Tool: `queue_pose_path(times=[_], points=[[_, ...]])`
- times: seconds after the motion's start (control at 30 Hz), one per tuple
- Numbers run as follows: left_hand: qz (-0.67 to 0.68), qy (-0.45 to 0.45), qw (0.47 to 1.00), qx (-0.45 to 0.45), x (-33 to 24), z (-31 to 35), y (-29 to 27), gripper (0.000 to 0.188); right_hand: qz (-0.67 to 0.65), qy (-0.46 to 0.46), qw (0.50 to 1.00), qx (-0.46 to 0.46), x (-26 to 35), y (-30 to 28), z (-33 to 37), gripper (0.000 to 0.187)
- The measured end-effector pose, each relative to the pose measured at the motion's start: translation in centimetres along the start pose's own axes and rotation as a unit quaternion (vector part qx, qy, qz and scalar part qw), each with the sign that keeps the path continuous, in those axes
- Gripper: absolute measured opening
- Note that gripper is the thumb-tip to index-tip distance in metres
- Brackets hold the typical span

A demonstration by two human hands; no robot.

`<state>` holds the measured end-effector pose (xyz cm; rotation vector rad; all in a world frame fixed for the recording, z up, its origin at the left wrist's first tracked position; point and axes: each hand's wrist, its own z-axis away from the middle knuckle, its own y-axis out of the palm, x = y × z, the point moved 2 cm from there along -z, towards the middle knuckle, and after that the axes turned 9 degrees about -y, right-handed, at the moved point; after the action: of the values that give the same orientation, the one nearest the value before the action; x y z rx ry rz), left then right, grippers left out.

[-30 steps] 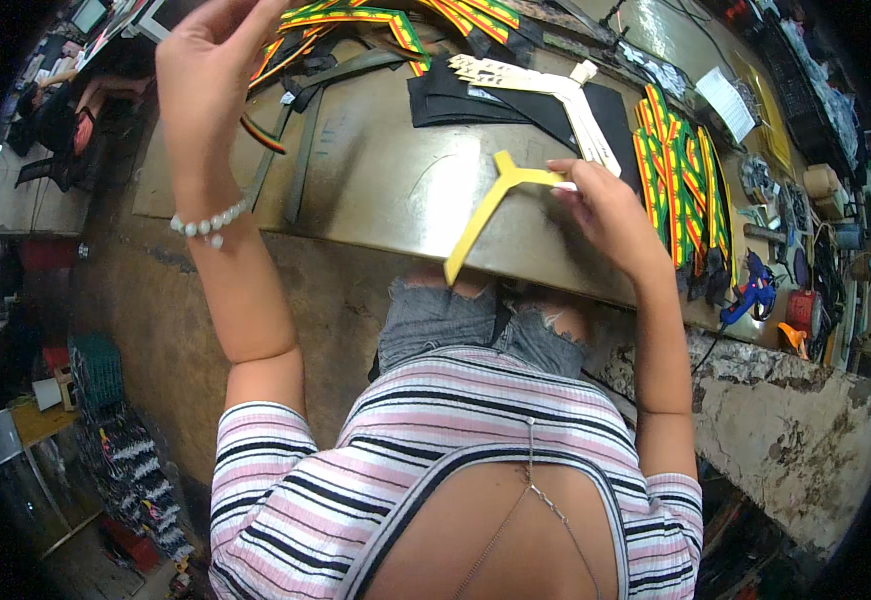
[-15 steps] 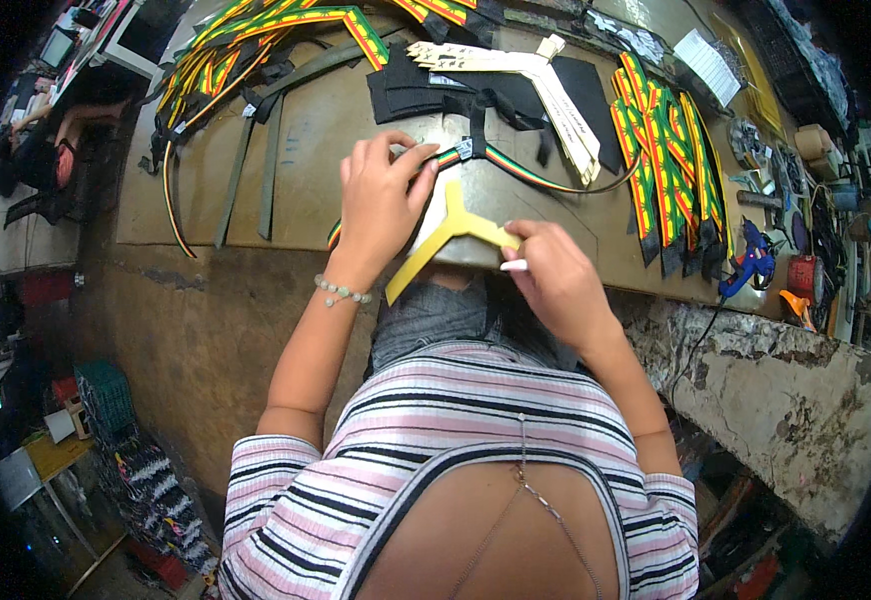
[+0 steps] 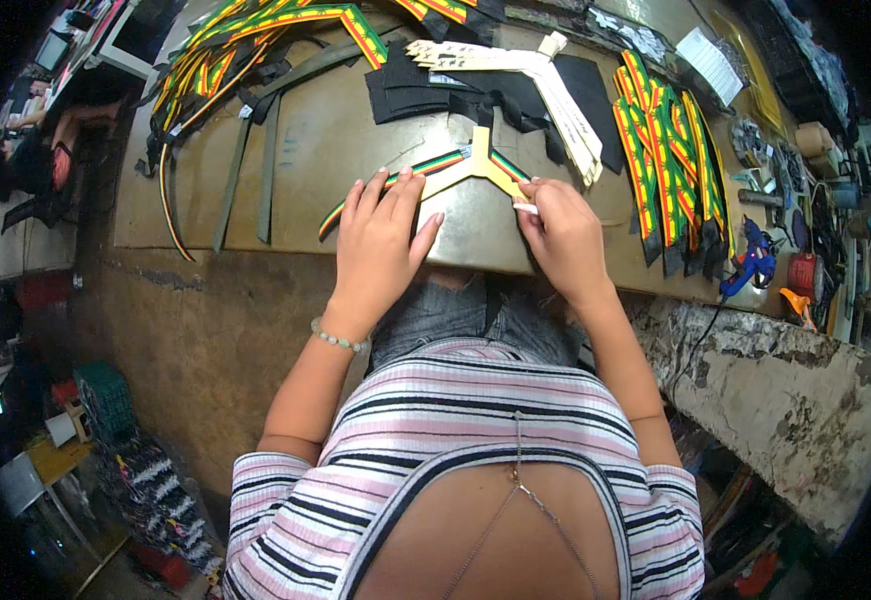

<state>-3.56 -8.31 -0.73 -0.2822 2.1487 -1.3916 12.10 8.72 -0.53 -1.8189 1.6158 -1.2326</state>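
A yellow Y-shaped template [image 3: 482, 152] lies across a black strap with red, yellow and green stripes [image 3: 438, 163] on the near part of the table. Its short stem points away from me, and the striped strap shows along the far edges of both longer arms. My left hand [image 3: 380, 238] rests flat over the template's left arm and the strap, fingers stretched out. At the tip of the right arm, my right hand [image 3: 566, 235] is closed in a pinch around a short white stick [image 3: 525, 208]. Its fingers touch the template's end there.
White Y-shaped pieces [image 3: 568, 118] and black fabric [image 3: 406, 100] lie beyond my hands. Patterned straps [image 3: 671, 150] are heaped on the right, more [image 3: 286, 22] at the far left. A blue-handled tool [image 3: 754, 262] sits by the table's right edge.
The template has moved up and away from me, from over the table's near edge onto the strap. My left hand has flattened; my right hand has followed with the white stick.
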Motion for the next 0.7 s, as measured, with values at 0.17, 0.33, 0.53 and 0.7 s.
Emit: queue_pose_path(times=[0.17,0.33,0.53,0.7], points=[[-0.021,-0.003,1.000,-0.008,-1.3,-0.8,-1.1,0.037,0.029,-0.024,0.999,0.008,0.9,0.4,0.7,0.018],[0.152,0.055,0.985,-0.060,-4.7,-5.4,1.2,0.028,0.007,-0.009,1.000,0.021,0.6,0.7,0.8,0.014],[0.085,0.023,0.996,0.017,-5.1,-8.0,4.8,0.013,-0.044,-0.016,0.998,0.034,0.7,-0.7,-0.1,0.023],[0.121,0.006,0.992,-0.027,-4.8,-6.8,4.5,0.014,-0.166,0.134,0.959,0.188,-3.7,-3.9,-2.0,0.020]])
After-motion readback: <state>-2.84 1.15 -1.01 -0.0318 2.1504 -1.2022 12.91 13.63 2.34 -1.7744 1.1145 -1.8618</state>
